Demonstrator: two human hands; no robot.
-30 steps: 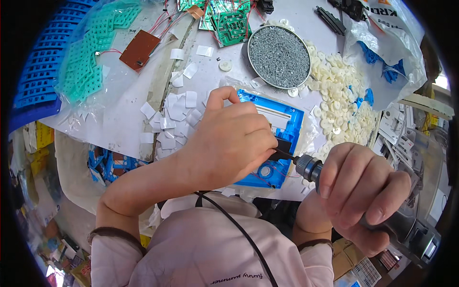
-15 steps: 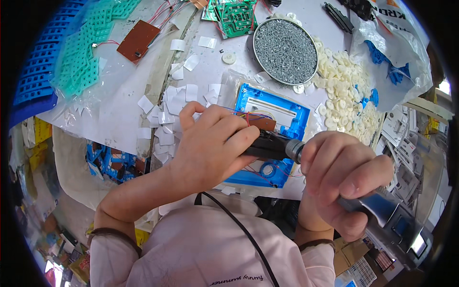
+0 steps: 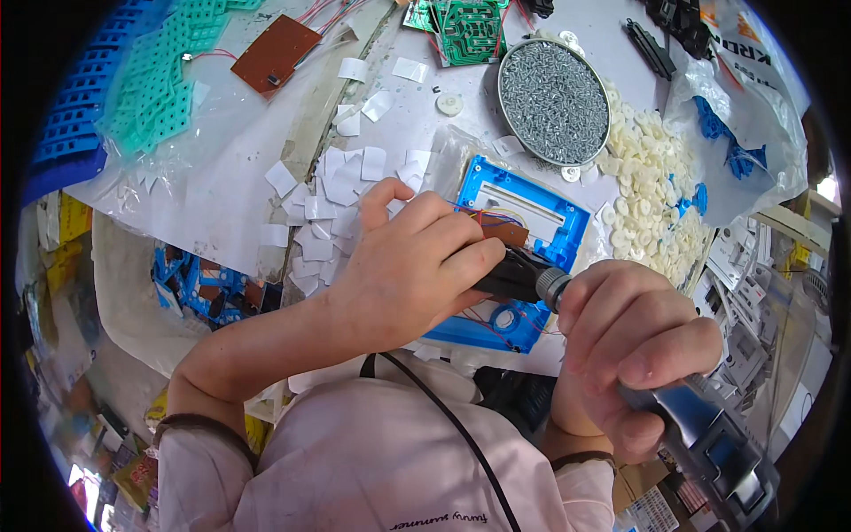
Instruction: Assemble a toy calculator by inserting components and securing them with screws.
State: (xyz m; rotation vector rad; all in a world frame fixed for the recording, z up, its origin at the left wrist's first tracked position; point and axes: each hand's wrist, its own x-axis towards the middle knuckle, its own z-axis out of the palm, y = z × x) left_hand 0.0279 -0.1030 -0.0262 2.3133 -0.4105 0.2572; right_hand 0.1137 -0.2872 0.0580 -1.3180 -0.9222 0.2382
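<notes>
My right hand point(image 3: 638, 350) is wrapped round a cordless screwdriver point(image 3: 722, 452), its grey body slanting to the lower right. The driver's knurled metal collar point(image 3: 553, 288) points left, up against a black plastic part point(image 3: 510, 278). My left hand point(image 3: 403, 266) closes over that part, fingers bent and thumb side hidden beneath. Under both lies a blue plastic housing point(image 3: 479, 330) with a white panel, thin coloured wires and a small brown circuit board point(image 3: 503, 229) beside my left fingertips. The driver's tip and any screw there are hidden.
A round dish of small screws point(image 3: 554, 102) stands beyond the housing. Cream plastic discs point(image 3: 651, 168) heap to its right, near a clear bag point(image 3: 753, 133). White paper squares point(image 3: 341, 182) lie left. A bin of blue parts point(image 3: 133, 310) and green boards point(image 3: 470, 34) flank the table.
The view has shifted, so the table's things appear further right and slightly lower. Both hands keep their holds, and the driver's rear end sits slightly lower and further left.
</notes>
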